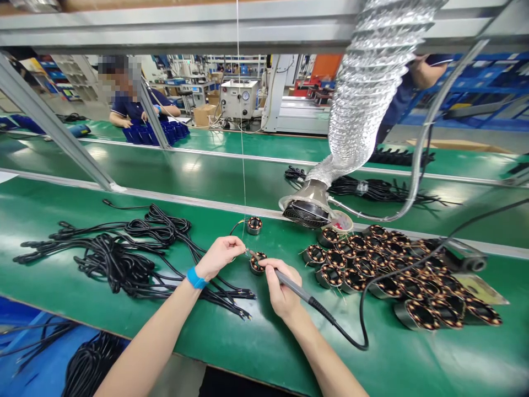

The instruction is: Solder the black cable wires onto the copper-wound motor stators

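Note:
My right hand [283, 292] is closed around the grey handle of a soldering iron [294, 285], whose tip points left over a motor stator [256, 268] with copper windings. My left hand [219, 258], with a blue wristband [195, 278], pinches a thin solder wire [243, 182] that hangs down from above. Its fingertips are just left of the iron's tip; whether wire and tip touch is too small to tell. Just behind stands a second stator [254, 225] with short leads on its left. Black cables [119, 262] lie in a heap left of my left hand.
Many stators [378, 262] stand grouped at the right. A fume extractor [308, 209] on a foil duct [355, 105] hangs over the bench [231, 342]. The iron's cord [363, 314] loops rightward. A blue bin [39, 353] holds cables at lower left. A co-worker [140, 105] sits across.

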Tool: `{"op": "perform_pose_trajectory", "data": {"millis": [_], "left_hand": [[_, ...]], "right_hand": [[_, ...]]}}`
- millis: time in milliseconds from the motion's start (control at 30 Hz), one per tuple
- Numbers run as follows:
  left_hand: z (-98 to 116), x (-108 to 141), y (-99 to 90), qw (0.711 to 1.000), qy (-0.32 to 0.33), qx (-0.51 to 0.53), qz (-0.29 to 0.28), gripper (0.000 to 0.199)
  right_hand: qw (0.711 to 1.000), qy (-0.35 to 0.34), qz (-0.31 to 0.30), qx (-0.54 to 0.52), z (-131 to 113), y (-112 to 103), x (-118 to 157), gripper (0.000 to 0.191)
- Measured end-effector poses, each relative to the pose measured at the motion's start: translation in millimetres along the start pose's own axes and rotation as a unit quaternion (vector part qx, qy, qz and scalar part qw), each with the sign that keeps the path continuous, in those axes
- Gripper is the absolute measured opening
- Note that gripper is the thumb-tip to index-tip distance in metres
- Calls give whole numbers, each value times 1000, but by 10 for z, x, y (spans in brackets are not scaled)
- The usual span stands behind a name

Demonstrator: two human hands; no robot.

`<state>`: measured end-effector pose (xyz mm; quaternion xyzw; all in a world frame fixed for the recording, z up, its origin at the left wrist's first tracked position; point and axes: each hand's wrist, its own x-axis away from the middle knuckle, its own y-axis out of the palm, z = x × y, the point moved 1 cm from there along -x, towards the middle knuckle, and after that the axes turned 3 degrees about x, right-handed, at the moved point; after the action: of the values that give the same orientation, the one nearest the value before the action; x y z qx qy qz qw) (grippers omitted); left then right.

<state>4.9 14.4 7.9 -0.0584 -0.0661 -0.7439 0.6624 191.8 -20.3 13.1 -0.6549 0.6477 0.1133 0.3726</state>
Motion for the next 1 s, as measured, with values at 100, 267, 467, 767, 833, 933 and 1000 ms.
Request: {"op": "perform_pose_trajectory", "data": {"millis": [100,267,467,767,833,933,1000], "left_hand": [[-2,-1,0,1000,-1,0,-4,27],[3,6,1,1000,-2,4,-6,27],[-12,-1,-16,1000,-6,5,-4,26],[-56,-18,-30,1000,-3,3,-3,25],[-62,-23,-33,1000,-3,2,-2,25],[-60,-26,-35,1000,-3,1,-4,24],[-54,-25,-32,1000,-3,0,-5,23]], "right_hand": [[1000,14,8,0,22,-3,22,19],[999,41,34,-3,88,-15,88,19],[998,20,52,-3,94,-28,103,20],[998,14,57,4,79,-36,90,20],[998,14,57,4,82,-33,96,20],[998,14,58,5,89,-26,99,19],[998,15,57,3,94,-23,101,20]]}}
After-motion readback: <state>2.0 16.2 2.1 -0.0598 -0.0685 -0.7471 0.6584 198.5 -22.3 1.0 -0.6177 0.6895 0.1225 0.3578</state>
